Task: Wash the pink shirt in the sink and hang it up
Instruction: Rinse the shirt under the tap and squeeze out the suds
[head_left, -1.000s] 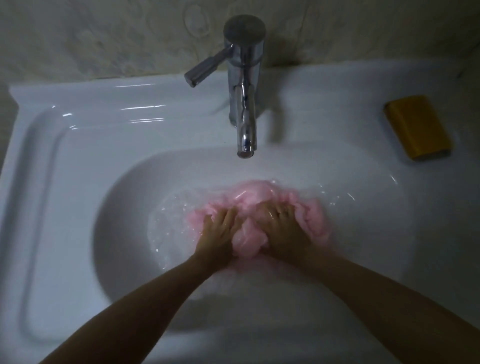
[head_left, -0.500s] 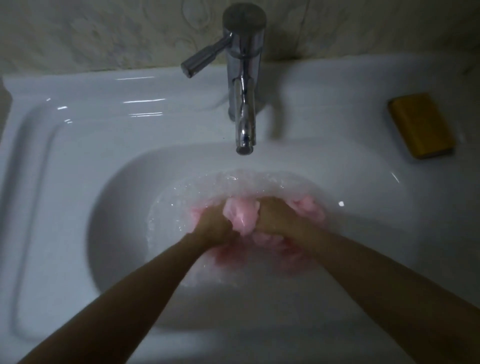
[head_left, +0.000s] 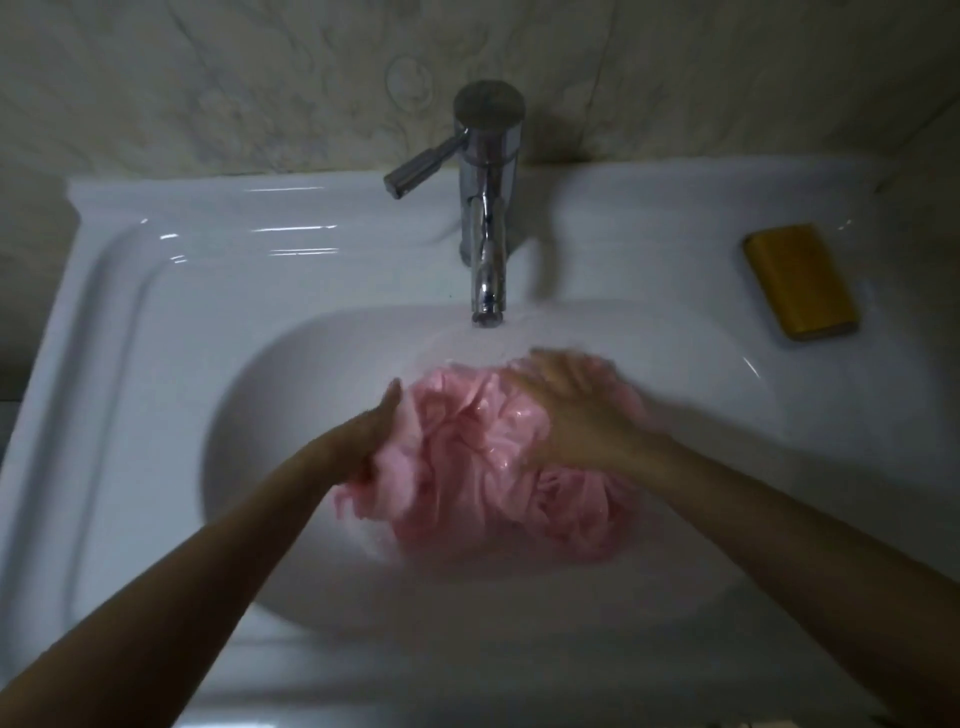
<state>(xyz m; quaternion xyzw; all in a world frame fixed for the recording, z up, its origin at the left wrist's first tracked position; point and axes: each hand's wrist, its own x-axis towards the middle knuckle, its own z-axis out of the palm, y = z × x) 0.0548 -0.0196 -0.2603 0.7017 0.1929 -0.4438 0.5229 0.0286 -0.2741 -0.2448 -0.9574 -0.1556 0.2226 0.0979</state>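
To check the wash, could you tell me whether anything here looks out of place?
Nothing stands out: the pink shirt sits bunched in the sink, left hand at its side, right hand on top, and the yellow soap bar lies on the right ledge.

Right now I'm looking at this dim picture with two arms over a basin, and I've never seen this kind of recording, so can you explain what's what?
There is no machine here: a person wears a camera on the head, so the view looks down at their own arms. Below is a white sink with a chrome tap at the back and a yellow bar on its right ledge. A wet pink shirt lies bunched in the basin. The left hand grips its left side; the right hand lies on top, too blurred to tell whether it grips.
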